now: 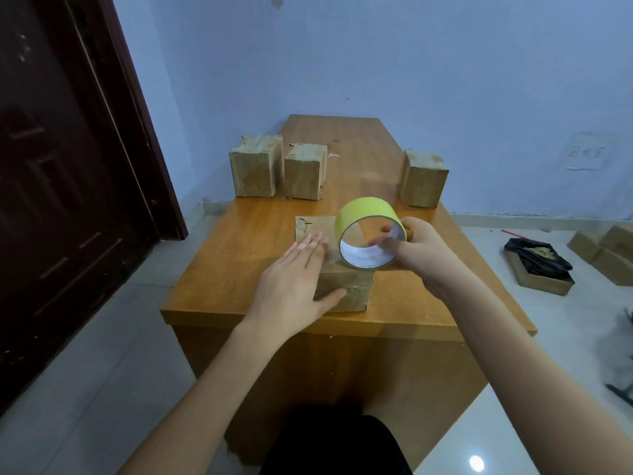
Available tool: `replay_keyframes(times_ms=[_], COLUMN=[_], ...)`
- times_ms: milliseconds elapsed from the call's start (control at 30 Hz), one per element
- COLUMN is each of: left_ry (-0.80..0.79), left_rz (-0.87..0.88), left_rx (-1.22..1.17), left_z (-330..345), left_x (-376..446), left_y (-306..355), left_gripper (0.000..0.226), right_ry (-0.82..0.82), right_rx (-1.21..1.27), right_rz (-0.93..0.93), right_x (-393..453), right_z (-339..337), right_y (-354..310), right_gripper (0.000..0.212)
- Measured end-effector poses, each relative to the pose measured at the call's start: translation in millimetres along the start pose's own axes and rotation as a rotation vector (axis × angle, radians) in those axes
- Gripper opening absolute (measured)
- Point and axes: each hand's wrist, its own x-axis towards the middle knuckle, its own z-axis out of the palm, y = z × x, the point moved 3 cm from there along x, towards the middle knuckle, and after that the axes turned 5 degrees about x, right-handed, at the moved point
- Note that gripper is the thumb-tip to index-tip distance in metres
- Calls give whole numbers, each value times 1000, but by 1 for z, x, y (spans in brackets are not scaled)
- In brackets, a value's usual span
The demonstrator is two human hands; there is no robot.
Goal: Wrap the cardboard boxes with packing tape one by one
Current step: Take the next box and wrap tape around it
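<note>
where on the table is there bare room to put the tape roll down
Bare table lies left of the near box, and in the middle between the two left boxes and the right box. It is crowded around the near box, with both hands and the tape roll.

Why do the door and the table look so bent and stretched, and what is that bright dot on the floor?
Head view: the wide-angle lens bows the door and stretches the wooden table toward the edges; the bright dot is glare on the glossy floor tiles; the light is soft and bluish, so the tape roll and cardboard boxes cast only faint shadows.
</note>
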Motion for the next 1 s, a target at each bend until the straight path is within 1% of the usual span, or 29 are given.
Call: replay_keyframes(times_ms=[100,200,233,300,367,433,500,567,633,733,867,967,1000], left_ry=[0,7,10,4,0,-7,-14,-13,-10,-22,-38,-38,-42], left_rz=[0,17,28,49,53,50,42,33,41,60,69,74,72], left_rx=[-13,-1,6,7,-9,-18,-17,-18,-8,12,19,19,21], left_z=[1,0,0,-1,0,1,1,1,-1,-4,-6,-7,-7], left_x=[-1,-2,-2,-2,-2,-1,-1,-2,-2,-3,-3,-3,-4], left_y=[-1,-1,-2,-2,-2,-1,0,0,1,2,2,2,2], left_gripper=[85,84,83,84,88,91,92,92,91,88,87,86,85], right_ry=[-48,-59,-63,-70,-38,4,1,-20,-10,11,138,215,220], right_rx=[-106,-129,-89,83,221,272,202,178,251,350,632,666,661], right_rz=[-33,5,25,82,116,115,89,78,82,111,175,181,174], right_x=[0,3,4,5,3,1,-1,-2,-1,0,-5,-6,-5], right_z=[7,1,-4,-13,-16,-14,-8,-3,-2,-6,-5,-2,-2], right_y=[1,-3,-2,2,9,14,17,20,21,25,44,51,51], right_gripper=[6,3,10,25,29,29,26,14,7,6,4,13,11])
